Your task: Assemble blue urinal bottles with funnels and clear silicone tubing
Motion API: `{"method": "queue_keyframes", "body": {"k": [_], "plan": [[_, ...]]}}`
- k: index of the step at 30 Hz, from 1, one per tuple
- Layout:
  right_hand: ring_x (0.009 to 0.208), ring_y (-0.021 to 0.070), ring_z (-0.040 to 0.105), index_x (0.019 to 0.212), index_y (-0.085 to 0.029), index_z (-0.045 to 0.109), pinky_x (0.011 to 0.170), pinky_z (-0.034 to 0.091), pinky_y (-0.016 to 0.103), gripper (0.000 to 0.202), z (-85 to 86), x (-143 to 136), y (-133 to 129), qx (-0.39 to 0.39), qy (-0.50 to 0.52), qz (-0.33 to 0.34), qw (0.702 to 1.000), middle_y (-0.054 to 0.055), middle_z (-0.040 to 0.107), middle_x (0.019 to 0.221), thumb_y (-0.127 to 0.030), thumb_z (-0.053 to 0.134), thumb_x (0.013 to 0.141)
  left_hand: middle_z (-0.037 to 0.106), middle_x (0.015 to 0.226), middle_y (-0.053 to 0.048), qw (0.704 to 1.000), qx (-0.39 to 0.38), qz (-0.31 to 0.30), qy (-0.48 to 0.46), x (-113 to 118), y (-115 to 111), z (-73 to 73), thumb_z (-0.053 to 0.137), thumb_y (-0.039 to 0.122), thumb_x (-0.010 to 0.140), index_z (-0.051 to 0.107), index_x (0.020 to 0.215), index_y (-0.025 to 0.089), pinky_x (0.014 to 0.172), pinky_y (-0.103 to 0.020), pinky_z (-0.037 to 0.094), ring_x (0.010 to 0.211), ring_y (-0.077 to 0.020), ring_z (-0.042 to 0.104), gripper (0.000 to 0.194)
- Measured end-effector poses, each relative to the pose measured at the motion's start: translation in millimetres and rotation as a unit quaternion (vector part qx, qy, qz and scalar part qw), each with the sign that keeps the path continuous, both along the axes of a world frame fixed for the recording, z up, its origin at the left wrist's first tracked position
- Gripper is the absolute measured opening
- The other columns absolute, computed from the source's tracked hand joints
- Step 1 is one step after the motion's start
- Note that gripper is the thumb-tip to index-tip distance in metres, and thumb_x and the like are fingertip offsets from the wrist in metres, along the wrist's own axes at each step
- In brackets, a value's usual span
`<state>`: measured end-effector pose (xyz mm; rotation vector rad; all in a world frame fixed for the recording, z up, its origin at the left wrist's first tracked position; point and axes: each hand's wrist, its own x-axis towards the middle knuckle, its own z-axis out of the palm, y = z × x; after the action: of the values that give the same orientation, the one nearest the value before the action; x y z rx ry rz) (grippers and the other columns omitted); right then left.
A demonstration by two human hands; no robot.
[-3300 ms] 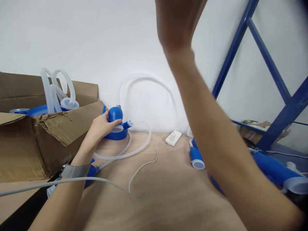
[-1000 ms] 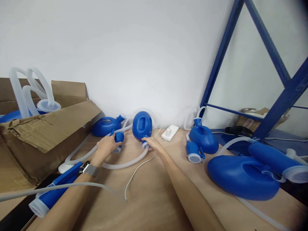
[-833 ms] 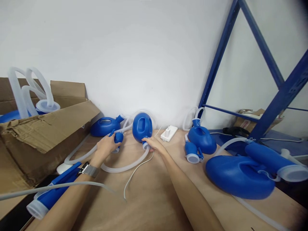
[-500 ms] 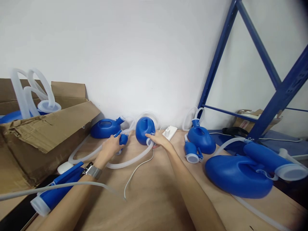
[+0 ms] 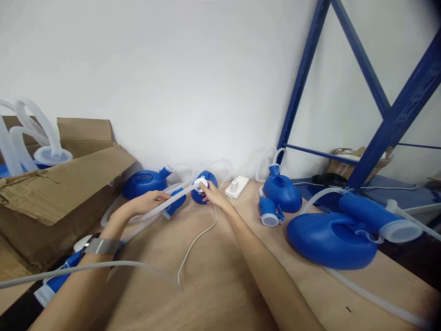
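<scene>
My right hand (image 5: 214, 195) is closed on the white cap (image 5: 200, 184) at the mouth of a blue bottle (image 5: 199, 197) in the middle. From that cap a translucent tube (image 5: 172, 201) runs down to the left. My left hand (image 5: 148, 202) is beside this tube, its fingers bent over it; whether they grip it is unclear. A small blue cup-shaped part (image 5: 176, 201) lies just right of my left fingers. Behind my left hand stands another blue bottle (image 5: 143, 184) with its neck tilted right.
An open cardboard box (image 5: 62, 202) with tubes is at the left. A power strip (image 5: 237, 187) lies by the wall. More blue bottles (image 5: 282, 193) (image 5: 330, 241) stand at the right, near a blue rack (image 5: 382, 133). A thin cable (image 5: 193, 243) crosses the table (image 5: 223, 271).
My left hand has let go of the small blue part and moved left beside the tube. My right hand has shifted left, and the cap now faces up at the middle bottle. The view has shifted slightly.
</scene>
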<state>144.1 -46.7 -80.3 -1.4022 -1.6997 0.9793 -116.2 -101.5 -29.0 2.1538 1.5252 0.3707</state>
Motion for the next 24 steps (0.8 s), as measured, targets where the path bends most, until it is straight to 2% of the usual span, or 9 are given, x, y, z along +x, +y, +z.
{"method": "queue_keyframes", "body": {"k": [2,5,9,12,14,17,20,21,24], "plan": [[0.072,0.0139,0.073,0.142,-0.024,0.051,0.061,0.055,0.02,0.052,1.9,3,-1,0.01,-0.029,0.008,0.999,0.007,0.075,0.109,-0.058,0.044,0.103,0.071,0.137,0.0,1.0,0.002,0.008,-0.025,-3,-3,5.7,0.061,0.061,0.076,0.078,0.12,0.027,0.112,-0.032,0.044,0.129,-0.0315,0.062,0.058],[0.085,0.0193,0.074,0.142,-0.024,0.054,0.073,0.057,0.025,0.054,8.7,21,-8,0.034,-0.107,0.002,0.994,0.008,0.076,0.112,-0.057,0.054,0.099,0.068,0.141,-0.005,0.995,0.007,0.066,-0.071,0,-7,10.2,0.052,0.075,0.08,0.071,0.132,0.023,0.114,-0.035,0.042,0.133,-0.0326,0.058,0.076],[0.126,0.0343,0.062,0.139,-0.022,0.06,0.106,0.046,0.042,0.055,19.0,79,-39,0.068,-0.255,-0.061,0.962,0.016,0.067,0.135,-0.055,0.061,0.096,0.074,0.129,-0.013,0.989,-0.031,0.106,-0.101,8,-12,12.1,0.037,0.085,0.084,0.064,0.141,0.018,0.095,-0.037,0.056,0.116,-0.0331,0.068,0.093],[0.144,0.0458,0.041,0.145,-0.014,0.055,0.115,0.029,0.061,0.058,20.1,131,-72,0.063,-0.372,-0.147,0.914,0.027,0.053,0.149,-0.047,0.06,0.098,0.075,0.129,-0.009,0.992,-0.014,0.092,-0.089,11,-12,14.1,0.036,0.083,0.086,0.067,0.137,0.022,0.093,-0.033,0.056,0.115,-0.0311,0.069,0.085],[0.143,0.0495,0.04,0.148,-0.008,0.051,0.114,0.025,0.066,0.06,15.8,160,-91,0.051,-0.434,-0.185,0.88,0.034,0.05,0.148,-0.044,0.057,0.099,0.077,0.124,-0.007,0.995,0.037,0.078,-0.048,14,-13,17.7,0.039,0.075,0.09,0.072,0.129,0.024,0.095,-0.033,0.055,0.113,-0.0306,0.069,0.073],[0.136,0.0466,0.05,0.155,-0.009,0.044,0.11,0.034,0.06,0.065,3.7,185,-107,0.028,-0.509,-0.18,0.841,0.034,0.057,0.139,-0.047,0.05,0.102,0.079,0.115,-0.009,0.984,0.119,0.129,0.035,24,-20,25.8,0.042,0.064,0.095,0.075,0.122,0.022,0.095,-0.041,0.054,0.108,-0.0344,0.07,0.06],[0.13,0.0415,0.058,0.162,-0.021,0.035,0.105,0.041,0.052,0.074,-9.5,188,-109,0.026,-0.543,-0.135,0.829,0.027,0.062,0.138,-0.059,0.05,0.1,0.077,0.117,-0.014,0.959,0.214,0.178,0.056,47,-37,32.7,0.038,0.059,0.099,0.07,0.126,0.019,0.092,-0.049,0.052,0.112,-0.0396,0.068,0.058],[0.127,0.0409,0.059,0.162,-0.024,0.034,0.102,0.043,0.05,0.075,-13.3,185,-107,0.033,-0.548,-0.125,0.827,0.026,0.062,0.138,-0.06,0.052,0.099,0.077,0.115,-0.014,0.945,0.274,0.171,0.05,56,-44,33.8,0.039,0.056,0.1,0.07,0.126,0.018,0.089,-0.047,0.053,0.109,-0.0382,0.069,0.055],[0.124,0.0403,0.06,0.159,-0.027,0.04,0.093,0.047,0.046,0.067,-20.7,168,-103,0.069,-0.552,-0.109,0.824,0.024,0.064,0.135,-0.052,0.057,0.099,0.075,0.122,-0.008,0.925,0.364,0.102,0.041,82,-64,32.6,0.041,0.045,0.101,0.069,0.124,0.023,0.083,-0.036,0.053,0.109,-0.03,0.07,0.043]]}}
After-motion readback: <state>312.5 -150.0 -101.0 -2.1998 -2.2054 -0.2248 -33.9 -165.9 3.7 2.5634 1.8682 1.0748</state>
